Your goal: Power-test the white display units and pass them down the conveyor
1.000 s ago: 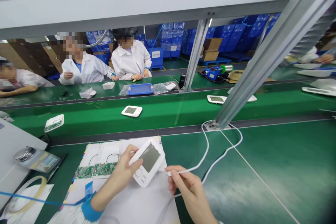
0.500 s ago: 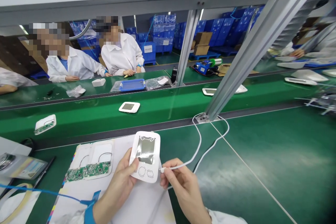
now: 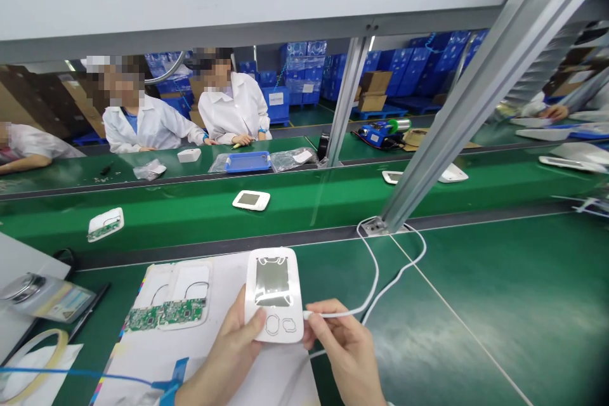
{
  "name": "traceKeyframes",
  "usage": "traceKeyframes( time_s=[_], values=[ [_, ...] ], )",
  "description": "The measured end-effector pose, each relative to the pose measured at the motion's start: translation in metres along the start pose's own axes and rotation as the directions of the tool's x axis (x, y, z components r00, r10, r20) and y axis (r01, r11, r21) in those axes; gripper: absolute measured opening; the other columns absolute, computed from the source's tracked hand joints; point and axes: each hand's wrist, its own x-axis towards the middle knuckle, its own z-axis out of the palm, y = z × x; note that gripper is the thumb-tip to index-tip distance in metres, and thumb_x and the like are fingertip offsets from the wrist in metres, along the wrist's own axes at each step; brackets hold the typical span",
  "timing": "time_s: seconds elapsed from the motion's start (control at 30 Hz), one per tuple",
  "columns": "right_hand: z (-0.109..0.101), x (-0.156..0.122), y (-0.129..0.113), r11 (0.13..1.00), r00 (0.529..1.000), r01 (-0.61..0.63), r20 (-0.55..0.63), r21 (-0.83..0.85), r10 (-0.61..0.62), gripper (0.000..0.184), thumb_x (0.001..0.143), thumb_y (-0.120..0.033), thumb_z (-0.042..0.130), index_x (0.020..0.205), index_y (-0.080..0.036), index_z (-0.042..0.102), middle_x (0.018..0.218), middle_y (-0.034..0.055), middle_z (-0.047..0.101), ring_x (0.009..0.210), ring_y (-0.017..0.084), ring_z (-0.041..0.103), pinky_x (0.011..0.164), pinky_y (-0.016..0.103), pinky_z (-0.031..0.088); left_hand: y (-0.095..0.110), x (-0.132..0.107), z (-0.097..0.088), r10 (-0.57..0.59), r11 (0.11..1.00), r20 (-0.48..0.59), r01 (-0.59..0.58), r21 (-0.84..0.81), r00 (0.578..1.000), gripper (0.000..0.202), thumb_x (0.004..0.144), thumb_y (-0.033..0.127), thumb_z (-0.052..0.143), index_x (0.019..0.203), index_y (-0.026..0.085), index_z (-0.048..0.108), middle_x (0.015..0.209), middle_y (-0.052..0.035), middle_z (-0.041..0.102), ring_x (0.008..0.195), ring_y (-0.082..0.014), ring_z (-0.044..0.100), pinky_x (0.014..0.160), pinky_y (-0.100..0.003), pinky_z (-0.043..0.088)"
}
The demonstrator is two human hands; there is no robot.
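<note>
I am gripping the white display unit (image 3: 273, 295) in my left hand (image 3: 233, 349) and pinching the cable plug (image 3: 309, 315) against its side with my right hand (image 3: 342, 352), seemingly not seated yet.

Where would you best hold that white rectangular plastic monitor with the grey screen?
Probably its lower left edge, from below, as the left hand does: the white rectangular plastic monitor stands upright, so screen and right edge are free for the white cable plug in the right hand.

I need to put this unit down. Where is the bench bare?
The green mat right of the white cable, out from the slanted post, is bare. Left of the unit is crowded: paper sheet, open casing with circuit board, tape roll.
</note>
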Motion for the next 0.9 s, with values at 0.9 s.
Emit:
traceKeyframes(
  time_s=[0.9],
  values=[
    [0.013,-0.002,-0.002,0.992,0.997,-0.075,0.012,0.103,0.074,0.038,0.074,-0.052,0.087,0.082,-0.019,0.071,0.055,0.0004,0.068,0.049,0.015,0.061,0.047,0.023,0.049,0.015,-0.012,-0.002,0.016,0.745,0.031,-0.033,0.666,0.999,0.066,0.076,0.004,0.062,0.135,0.025,0.042,0.107,-0.0014,0.075,0.097,-0.0247,0.07,0.079,-0.035,0.055]
  ],
)
